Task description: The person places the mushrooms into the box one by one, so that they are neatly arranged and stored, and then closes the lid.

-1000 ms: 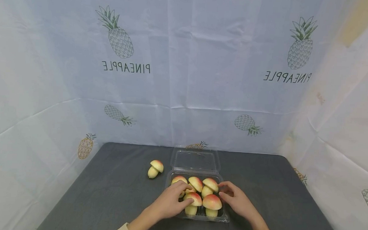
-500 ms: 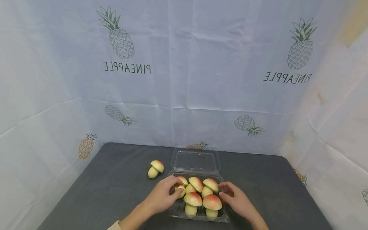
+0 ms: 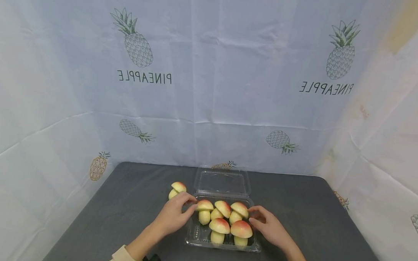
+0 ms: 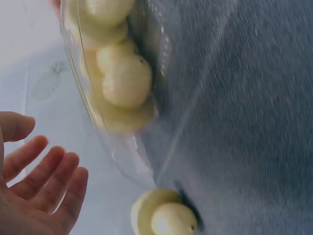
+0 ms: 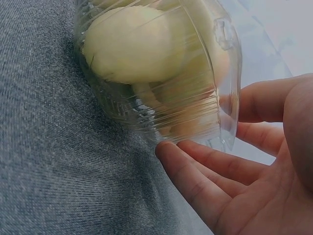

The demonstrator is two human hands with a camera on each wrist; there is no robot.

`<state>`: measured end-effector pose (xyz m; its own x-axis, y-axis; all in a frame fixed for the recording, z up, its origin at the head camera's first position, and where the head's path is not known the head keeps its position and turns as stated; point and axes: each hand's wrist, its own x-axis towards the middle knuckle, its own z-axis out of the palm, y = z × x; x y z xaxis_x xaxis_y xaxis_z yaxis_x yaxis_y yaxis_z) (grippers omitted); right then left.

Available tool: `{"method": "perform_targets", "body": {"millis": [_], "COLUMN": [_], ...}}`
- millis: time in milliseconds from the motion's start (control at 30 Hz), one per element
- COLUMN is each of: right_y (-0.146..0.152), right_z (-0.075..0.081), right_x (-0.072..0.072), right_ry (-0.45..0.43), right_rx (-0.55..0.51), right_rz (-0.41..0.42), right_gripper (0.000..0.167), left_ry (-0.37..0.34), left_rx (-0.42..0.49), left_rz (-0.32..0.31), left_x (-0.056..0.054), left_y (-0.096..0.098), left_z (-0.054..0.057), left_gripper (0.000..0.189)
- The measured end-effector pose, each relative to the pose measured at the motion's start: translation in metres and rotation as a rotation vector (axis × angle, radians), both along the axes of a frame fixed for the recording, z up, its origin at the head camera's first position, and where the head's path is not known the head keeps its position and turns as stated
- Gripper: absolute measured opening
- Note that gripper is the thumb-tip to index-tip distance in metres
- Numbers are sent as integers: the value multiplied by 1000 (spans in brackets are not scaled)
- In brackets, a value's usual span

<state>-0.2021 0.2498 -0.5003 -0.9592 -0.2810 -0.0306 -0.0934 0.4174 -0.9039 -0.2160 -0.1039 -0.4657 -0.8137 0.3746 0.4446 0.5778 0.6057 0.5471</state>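
Observation:
A clear plastic clamshell box [image 3: 201, 243] contains several pale yellow mushroom-shaped pieces [image 3: 220, 226] with reddish caps. Its front left compartment is bare. My right hand [image 3: 266, 226] holds the box by its right edge; in the right wrist view, the thumb and fingers lie about the clear wall [image 5: 227, 93]. My left hand [image 3: 173, 215], fingers loosely bent and holding nothing, hovers just left of the box. Beyond it on the table, a loose mushroom-shaped piece [image 3: 178, 186] is partly hidden by that hand. The left wrist view shows this loose piece [image 4: 168, 215] apart from the fingers.
The box's clear lid [image 3: 222, 183] is folded back toward the rear. Everything stands on a dark grey table [image 3: 296, 199]. Pale curtains [image 3: 231, 89] printed with pineapples enclose the back and sides.
My left hand has moved left from over the box, past the back left piece, toward the loose piece. The right hand has stayed at the box's edge.

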Motion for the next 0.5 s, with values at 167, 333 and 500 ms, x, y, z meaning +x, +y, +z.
{"method": "perform_targets", "body": {"millis": [167, 333, 500], "right_y": [0, 0, 0], "right_z": [-1, -1, -1], "right_x": [0, 0, 1], "right_ry": [2, 3, 7], "right_rx": [4, 6, 8], "right_rz": [0, -9, -6], "right_gripper": [42, 42, 41], "left_ry": [24, 47, 119], "left_rx": [40, 109, 113], "left_rz": [44, 76, 118], "left_x": [-9, -19, -32], "left_y": [-9, -16, -22], "left_z": [-1, -5, -8], "left_gripper": [10, 10, 10]}}
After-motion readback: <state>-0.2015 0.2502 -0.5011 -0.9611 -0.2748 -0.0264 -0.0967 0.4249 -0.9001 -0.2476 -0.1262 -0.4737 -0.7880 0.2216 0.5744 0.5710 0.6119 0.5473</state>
